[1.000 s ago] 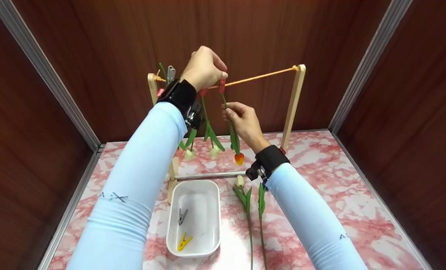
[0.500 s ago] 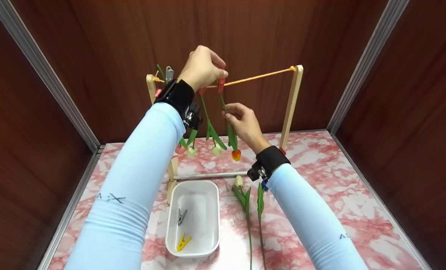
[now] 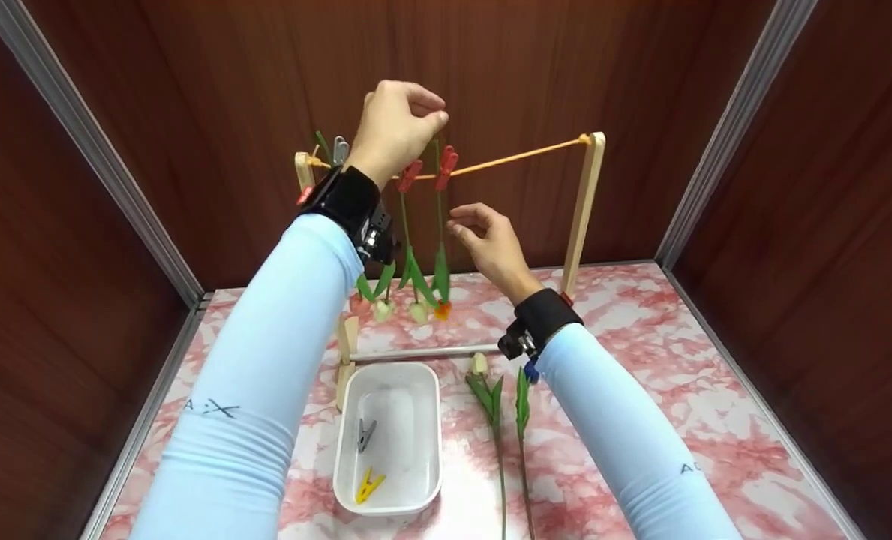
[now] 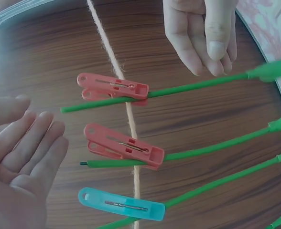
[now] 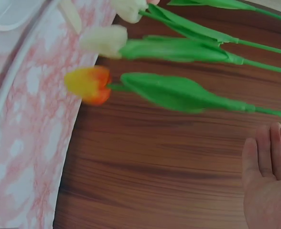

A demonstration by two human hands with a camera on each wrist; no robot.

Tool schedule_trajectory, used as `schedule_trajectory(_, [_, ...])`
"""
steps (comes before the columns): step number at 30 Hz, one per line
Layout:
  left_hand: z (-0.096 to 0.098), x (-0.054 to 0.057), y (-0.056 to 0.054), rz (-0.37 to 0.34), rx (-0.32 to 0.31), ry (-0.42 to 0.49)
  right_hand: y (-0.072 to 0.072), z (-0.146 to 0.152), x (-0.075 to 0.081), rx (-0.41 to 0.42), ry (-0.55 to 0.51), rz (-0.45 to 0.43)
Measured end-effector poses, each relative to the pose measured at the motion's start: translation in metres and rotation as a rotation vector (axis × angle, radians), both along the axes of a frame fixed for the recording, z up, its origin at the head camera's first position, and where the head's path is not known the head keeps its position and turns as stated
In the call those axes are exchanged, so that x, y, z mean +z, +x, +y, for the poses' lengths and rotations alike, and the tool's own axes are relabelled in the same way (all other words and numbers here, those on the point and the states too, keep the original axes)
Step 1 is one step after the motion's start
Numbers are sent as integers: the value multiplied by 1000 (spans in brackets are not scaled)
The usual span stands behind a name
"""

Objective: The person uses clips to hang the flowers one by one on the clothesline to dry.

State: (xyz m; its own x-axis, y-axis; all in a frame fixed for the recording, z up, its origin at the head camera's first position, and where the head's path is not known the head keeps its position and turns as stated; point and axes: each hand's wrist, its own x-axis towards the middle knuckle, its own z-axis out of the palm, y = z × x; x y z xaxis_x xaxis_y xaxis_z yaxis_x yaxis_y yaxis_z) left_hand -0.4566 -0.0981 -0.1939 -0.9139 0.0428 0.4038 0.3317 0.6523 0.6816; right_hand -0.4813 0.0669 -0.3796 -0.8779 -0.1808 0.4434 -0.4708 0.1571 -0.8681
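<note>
An orange-and-yellow tulip (image 5: 88,85) hangs head down from the orange cord (image 3: 521,156), its stem clipped by a red clothespin (image 3: 446,168). My left hand (image 3: 400,124) is just above that clothespin, fingers loosely bent and holding nothing. To the right of the stem, my right hand (image 3: 494,247) is apart from it, fingers relaxed. A second red clothespin (image 4: 124,145) holds the neighbouring white tulip (image 3: 418,312). Beyond it in the left wrist view, a blue clothespin (image 4: 121,204) clips another green stem. My left forearm hides part of the cord in the head view.
A white tub (image 3: 435,420) holds a grey clothespin (image 3: 366,434) and a yellow clothespin (image 3: 370,486). Beside it a white tulip (image 3: 479,365) and another green stem (image 3: 523,450) lie on the marbled table. A wooden post (image 3: 585,214) supports the cord's right end.
My left hand has let go of the red clothespin and risen up and left. My right hand has released the stem. The orange-and-yellow tulip has swung left to hang straight.
</note>
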Motion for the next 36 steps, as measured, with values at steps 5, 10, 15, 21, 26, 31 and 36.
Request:
schedule_trajectory(5, [-5,-4,2,138,25,33,4,5,0,-18,9,15])
schedule_trajectory(10, [-14,-16,7,318,34,86,10,18,-1,-26,-10,59])
schedule_trajectory(15, [-34,-44,20,496,66,117,22,37,-7,-33,-47,97])
schedule_trajectory(21, [-69,-78,41,698,95,151,43,55,-5,-51,-40,100])
schedule_trajectory(26, [-85,-112,68,715,122,139,68,69,-3,-72,-7,92])
schedule_trajectory(31, [-88,-159,100,612,145,122,75,84,-32,-87,54,108])
schedule_trajectory(36, [-83,-214,130,436,152,100,94,97,-66,-101,-7,36])
